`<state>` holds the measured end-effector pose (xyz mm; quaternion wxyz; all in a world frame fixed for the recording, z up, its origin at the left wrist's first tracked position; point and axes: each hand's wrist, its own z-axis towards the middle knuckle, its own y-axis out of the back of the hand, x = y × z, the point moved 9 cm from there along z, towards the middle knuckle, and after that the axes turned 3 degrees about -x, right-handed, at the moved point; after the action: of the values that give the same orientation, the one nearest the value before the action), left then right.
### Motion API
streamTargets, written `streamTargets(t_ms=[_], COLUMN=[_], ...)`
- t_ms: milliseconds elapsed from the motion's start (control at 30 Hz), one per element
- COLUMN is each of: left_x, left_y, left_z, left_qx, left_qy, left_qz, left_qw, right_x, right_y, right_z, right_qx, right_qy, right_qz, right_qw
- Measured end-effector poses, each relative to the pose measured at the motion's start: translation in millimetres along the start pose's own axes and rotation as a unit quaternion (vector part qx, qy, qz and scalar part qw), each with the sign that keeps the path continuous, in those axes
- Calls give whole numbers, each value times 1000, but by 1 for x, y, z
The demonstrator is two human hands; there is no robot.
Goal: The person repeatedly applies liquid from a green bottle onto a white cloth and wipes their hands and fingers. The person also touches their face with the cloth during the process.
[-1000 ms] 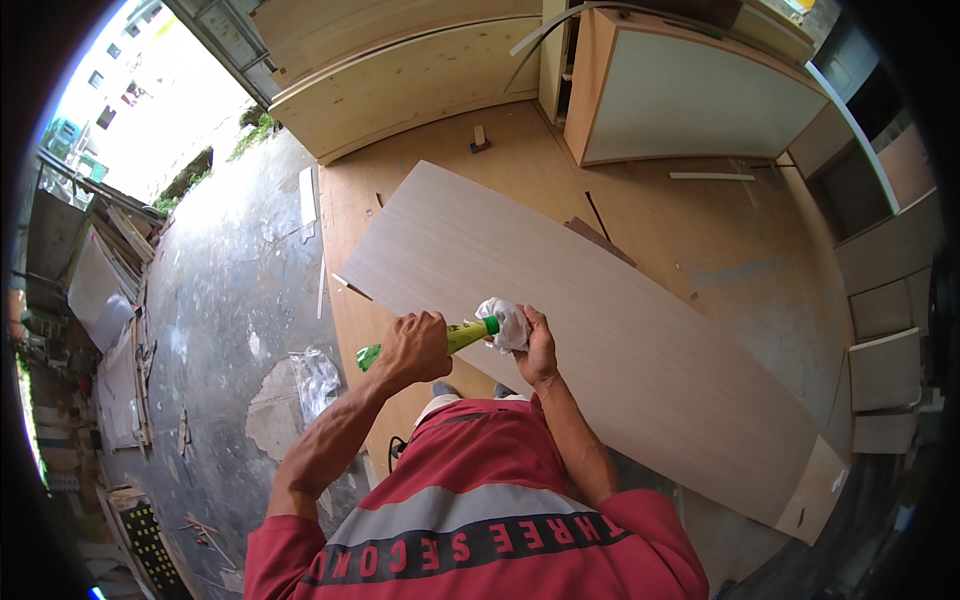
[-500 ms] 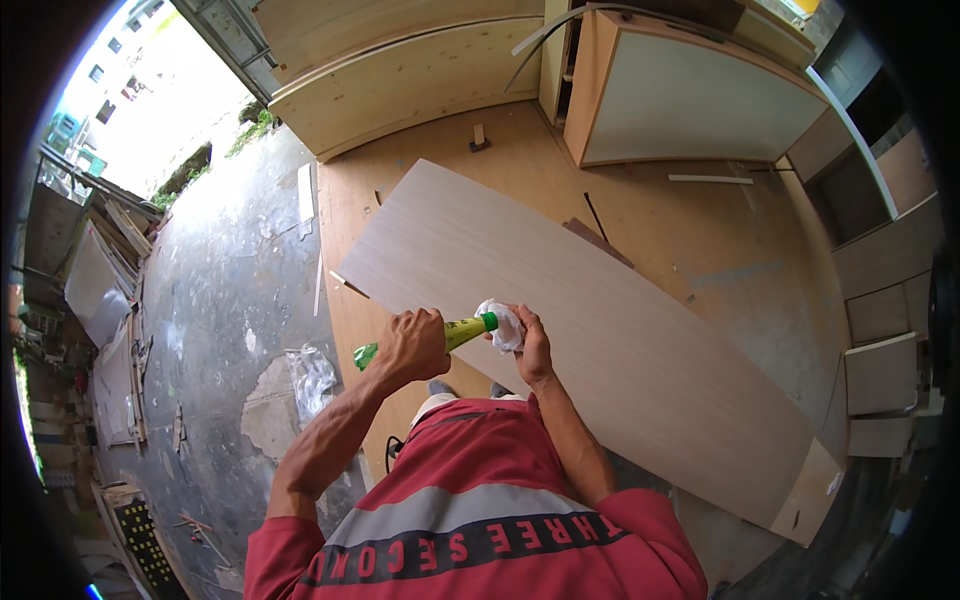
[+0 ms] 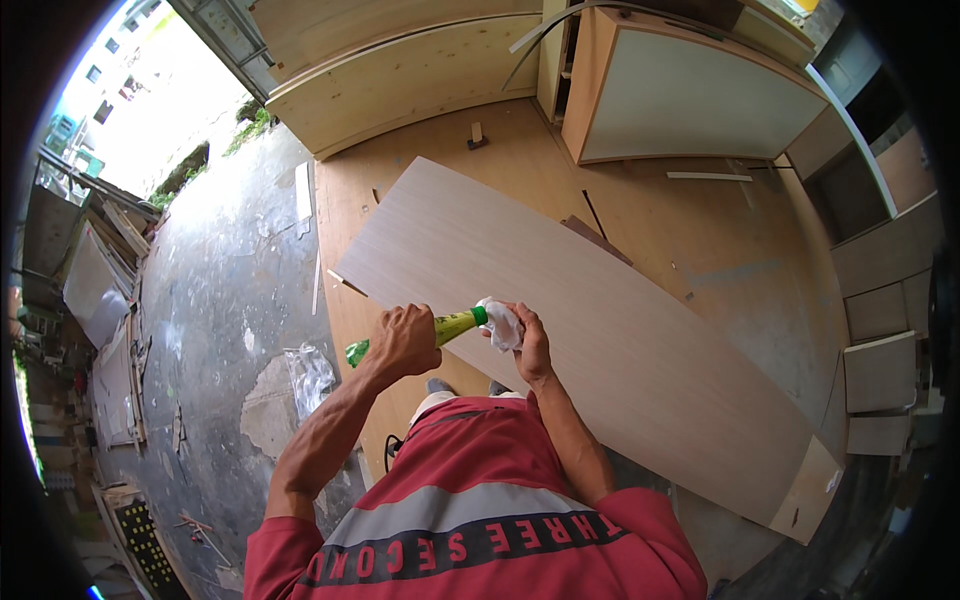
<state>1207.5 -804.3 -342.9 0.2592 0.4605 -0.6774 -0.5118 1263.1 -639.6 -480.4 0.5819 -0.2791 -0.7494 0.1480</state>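
My left hand (image 3: 405, 338) is wrapped round a green-yellow bottle (image 3: 455, 326) with a green neck end. The bottle lies on its side in the air, its neck pointing right. White crumpled cloth (image 3: 505, 326) sits in my right hand (image 3: 532, 340), closed round it, and the bottle's neck meets the cloth. Whether any liquid comes out cannot be seen. Beneath both hands a long pale wood-grain panel (image 3: 560, 290) lies slanting from upper left to lower right.
The panel rests over a brown board floor (image 3: 720, 240). A cabinet with a white front (image 3: 700, 95) and a long wooden box (image 3: 410, 80) stand at the far side. Clear plastic (image 3: 310, 372) lies on the grey concrete at left. Wood offcuts (image 3: 880, 375) stack at right.
The bottle and my left hand have shifted slightly left. The white cloth stays against the bottle's neck, and my right hand has hardly moved.
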Motion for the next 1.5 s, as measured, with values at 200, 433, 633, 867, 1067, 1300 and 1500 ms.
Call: streamTargets(t_ms=[200,433,633,867,1067,1300,1500], left_x=[-8,-21,-6,12,18,4,-23], left_y=[-6,-11,-9,-1,1,-3,-4], left_z=[-5,-9,-3,4,7,1,-8], left_qx=[7,5,10,-9,-14,-18,-11], left_qy=[-11,-22,-2,16,29,2,-28], left_qz=[-15,-23,-20,-12,-8,-22,-27], left_qw=[1000,999,1000,1000,999,1000,999], right_x=[-17,-3,-4,11,13,0,4], right_y=[15,-1,5,-12,-14,-1,-7], right_z=[9,6,5,0,0,7,5], right_qx=[-22,-8,-18,20,14,17,0], right_qy=[-34,-46,-55,-47,-40,-45,-51], right_qz=[78,143,176,207,224,197,204], right_qw=[996,989,983,977,974,979,978])
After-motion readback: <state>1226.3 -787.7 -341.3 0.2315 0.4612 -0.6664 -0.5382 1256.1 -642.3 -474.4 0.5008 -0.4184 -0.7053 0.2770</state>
